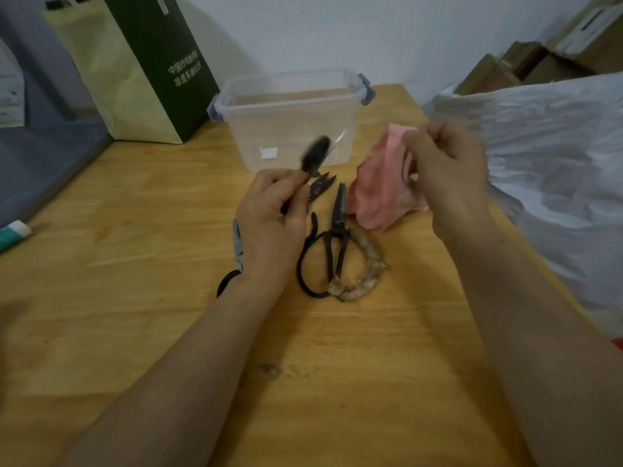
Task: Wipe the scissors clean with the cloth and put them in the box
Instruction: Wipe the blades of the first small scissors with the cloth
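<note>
Nearest on the tabletop (135, 298), toward its middle: iron scissors (332, 244) lying flat, one loop wrapped in pale cloth strip, blades pointing at the far edge

Just left, grey-handled scissors (236, 254) mostly hidden under my left wrist

My left hand (273, 217) pinches a dark, motion-blurred tool (315, 155), lifted off the wood; I judge it a small pair of scissors but cannot confirm. Small snips (320, 187) lie just beyond the fingers

My right hand (448, 163) is closed on the pink cloth (381, 193), bunched, lower fold near or on the table

Far edge: clear box (290, 119), lid off, seemingly empty

Risks: a blade could snag the cloth or nick a finger if the wipe runs toward the edge; the loose pinch could drop the tool

Hard to see: the held item's shape, the cloth's contact, a tube (15, 232) cut off at the left edge
</note>
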Tool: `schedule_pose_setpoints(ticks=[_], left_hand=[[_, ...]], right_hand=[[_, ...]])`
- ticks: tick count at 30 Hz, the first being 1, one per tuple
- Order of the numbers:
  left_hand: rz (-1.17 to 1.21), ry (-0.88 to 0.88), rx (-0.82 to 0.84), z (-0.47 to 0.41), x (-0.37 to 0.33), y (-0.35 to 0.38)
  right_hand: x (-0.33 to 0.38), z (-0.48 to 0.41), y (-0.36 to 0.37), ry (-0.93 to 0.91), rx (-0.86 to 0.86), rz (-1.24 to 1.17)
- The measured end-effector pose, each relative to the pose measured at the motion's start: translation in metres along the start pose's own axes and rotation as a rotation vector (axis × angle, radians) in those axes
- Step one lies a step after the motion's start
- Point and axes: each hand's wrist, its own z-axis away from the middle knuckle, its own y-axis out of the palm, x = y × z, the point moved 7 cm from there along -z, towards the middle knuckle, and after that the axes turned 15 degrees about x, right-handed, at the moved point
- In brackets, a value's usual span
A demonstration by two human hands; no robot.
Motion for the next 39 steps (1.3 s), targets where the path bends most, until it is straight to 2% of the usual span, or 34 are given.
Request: schedule_pose_setpoints(ticks=[3,5,8,13,17,20,24,26,28,30,35,37,39], left_hand=[[-0.318,0.177,-0.006,0.002,-0.013,-0.003],[-0.417,0.182,0.015,0.001,-0.015,-0.003],[-0.485,0.166,0.067,0.001,-0.019,0.000],[-0.477,0.237,0.115,0.001,-0.019,0.007],[-0.469,0.243,-0.003,-0.001,-0.017,-0.002],[-0.210,0.078,-0.077,-0.001,-0.006,-0.010],[0.649,-0.538,0.090,0.004,0.033,0.021],[0.956,-0.617,0.090,0.005,0.034,0.031],[1.142,-0.608,0.037,0.005,0.032,0.032],[1.194,-0.604,-0.013,0.007,0.032,0.032],[1.137,-0.647,-0.056,0.010,0.035,0.027],[1.093,-0.660,-0.069,0.010,0.036,0.023],[1.020,-0.665,-0.050,0.010,0.038,0.021]], right_hand=[[-0.019,0.006,0.023,0.281,0.323,-0.242],[-0.021,0.011,0.039,0.317,0.491,-0.355],[-0.017,0.015,0.051,0.301,0.612,-0.444],[-0.013,0.021,0.059,0.280,0.689,-0.428],[-0.018,0.016,0.051,0.251,0.518,-0.396],[-0.018,0.011,0.045,0.201,0.425,-0.441],[-0.018,0.014,0.049,0.182,0.417,-0.464],[-0.017,0.017,0.055,0.180,0.448,-0.457],[-0.017,0.020,0.061,0.183,0.482,-0.444],[-0.019,0.023,0.065,0.198,0.502,-0.437],[-0.020,0.025,0.069,0.212,0.561,-0.390],[-0.025,0.014,0.051,0.250,0.455,-0.283],[-0.028,0.003,0.019,0.247,0.225,-0.278]])
